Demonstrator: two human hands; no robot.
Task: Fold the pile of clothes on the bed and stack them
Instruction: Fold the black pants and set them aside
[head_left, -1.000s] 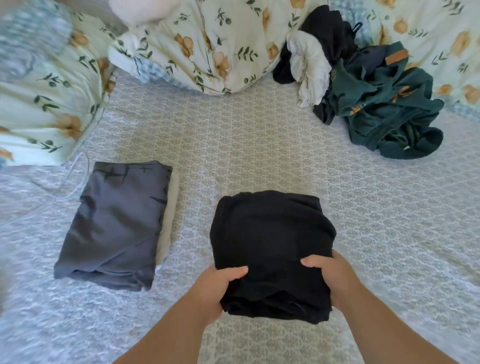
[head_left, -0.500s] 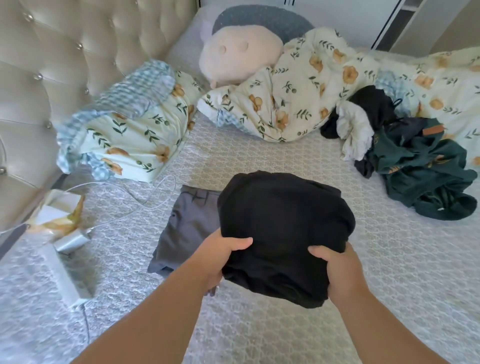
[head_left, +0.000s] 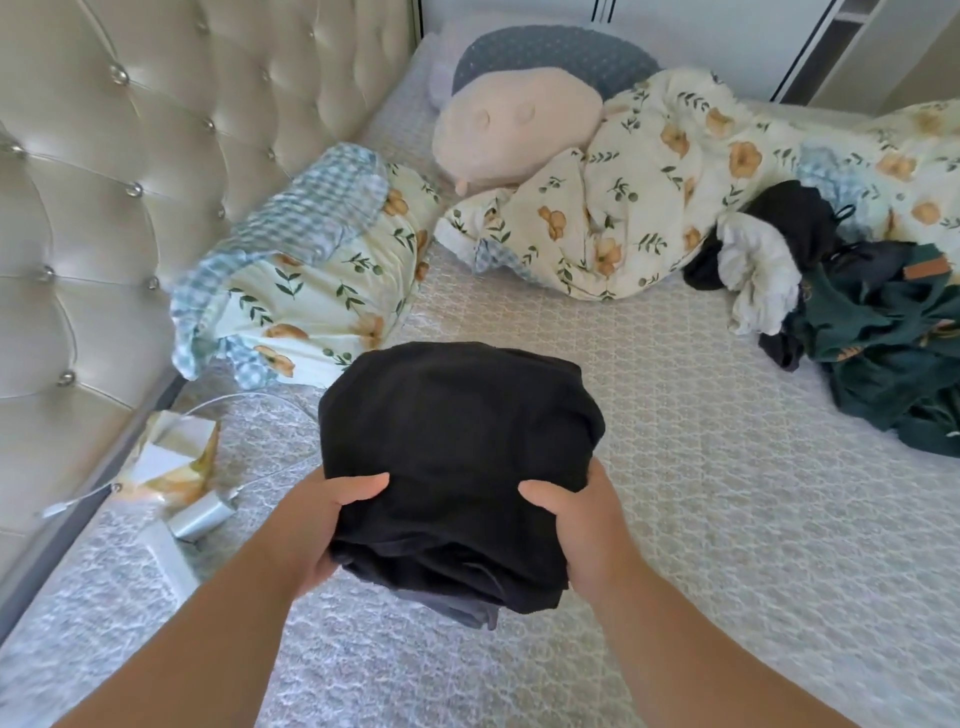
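Head view: two hands, left hand (head_left: 332, 512) and right hand (head_left: 576, 519), grip one folded black garment (head_left: 457, 441), thumbs on top; one grey garment (head_left: 462, 608) peeks beneath; far right, one unfolded pile (head_left: 857, 322).

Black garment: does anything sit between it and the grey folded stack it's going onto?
Nothing visible does. Both hands, left and right, hold the black garment right above the grey stack, of which only an edge shows beneath. The cable and charger lie off to the left.
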